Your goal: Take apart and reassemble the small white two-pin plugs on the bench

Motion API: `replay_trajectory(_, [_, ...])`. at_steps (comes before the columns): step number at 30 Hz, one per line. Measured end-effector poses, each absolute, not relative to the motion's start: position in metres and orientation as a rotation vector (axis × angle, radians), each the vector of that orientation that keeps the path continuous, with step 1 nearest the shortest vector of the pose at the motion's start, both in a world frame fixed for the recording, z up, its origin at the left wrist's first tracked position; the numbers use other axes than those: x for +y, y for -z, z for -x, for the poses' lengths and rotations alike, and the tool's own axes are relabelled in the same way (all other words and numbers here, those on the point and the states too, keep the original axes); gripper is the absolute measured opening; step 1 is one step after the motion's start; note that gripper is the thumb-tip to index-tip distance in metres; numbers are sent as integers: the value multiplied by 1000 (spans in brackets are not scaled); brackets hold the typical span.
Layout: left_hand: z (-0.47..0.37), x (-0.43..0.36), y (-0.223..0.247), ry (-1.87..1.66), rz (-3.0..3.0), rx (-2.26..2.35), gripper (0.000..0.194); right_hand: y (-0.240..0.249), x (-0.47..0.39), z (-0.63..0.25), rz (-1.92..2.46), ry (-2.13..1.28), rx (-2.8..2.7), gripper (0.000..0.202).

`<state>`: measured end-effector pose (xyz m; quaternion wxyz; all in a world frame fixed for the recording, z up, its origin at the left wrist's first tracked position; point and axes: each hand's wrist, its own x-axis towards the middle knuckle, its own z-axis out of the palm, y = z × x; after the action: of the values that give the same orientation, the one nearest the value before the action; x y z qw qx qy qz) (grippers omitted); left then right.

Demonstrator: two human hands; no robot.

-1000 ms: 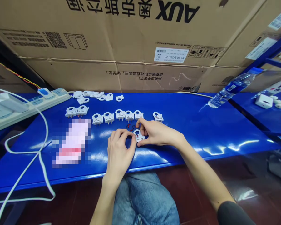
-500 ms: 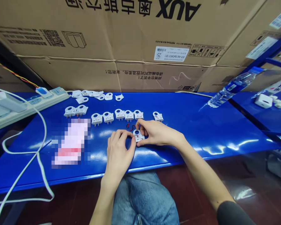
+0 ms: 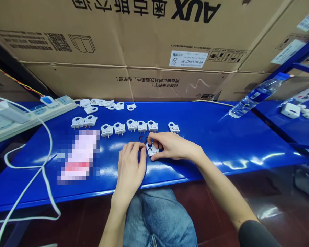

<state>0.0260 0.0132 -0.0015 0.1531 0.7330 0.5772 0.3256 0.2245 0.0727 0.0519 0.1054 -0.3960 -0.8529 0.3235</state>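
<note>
On the blue table, a small white plug housing (image 3: 153, 151) with a round hole and a bit of red wire lies flat, close to the table's front edge. My right hand (image 3: 173, 146) grips it from the right, the index finger by the hole and the thumb on the near edge. Against its left side are the bent fingertips of my left hand (image 3: 130, 160), thumb and index close together; whatever is between them is hidden. Just beyond the housing are short red and black wires (image 3: 141, 138). Behind stands a row of similar white two-pin plug housings (image 3: 142, 126).
More white cover pieces (image 3: 119, 105) lie at the back. On the left are a power strip (image 3: 38, 111), a white cable (image 3: 47, 185) and a blurred pink item (image 3: 79, 154). A water bottle (image 3: 257, 96) lies at the right. Cardboard boxes (image 3: 149, 41) wall off the back.
My left thumb has drawn back from the housing's near left edge towards the index finger. My right index finger has shifted slightly left over the hole. The housing has barely moved.
</note>
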Motion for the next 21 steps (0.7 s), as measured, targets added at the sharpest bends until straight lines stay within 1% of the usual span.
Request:
replay_trajectory(4, [-26, 13, 1, -1004, -2085, 1613, 22, -52, 73, -225, 1184, -969, -2502, 38])
replay_trajectory(7, [-26, 12, 0, -1037, -2076, 1582, 21, -52, 74, -226, 1182, -969, -2502, 38])
replay_trajectory(13, [-25, 11, -2, -995, -2083, 1564, 23, -52, 73, -227, 1196, -937, -2503, 37])
replay_trajectory(17, [-26, 12, -1, -990, -2063, 1595, 18, -55, 74, -233, 1303, -974, -2495, 43])
replay_trajectory(21, [-26, 13, 0, -943, -2078, 1609, 18, -62, 77, -243, 1458, -1032, -2518, 39])
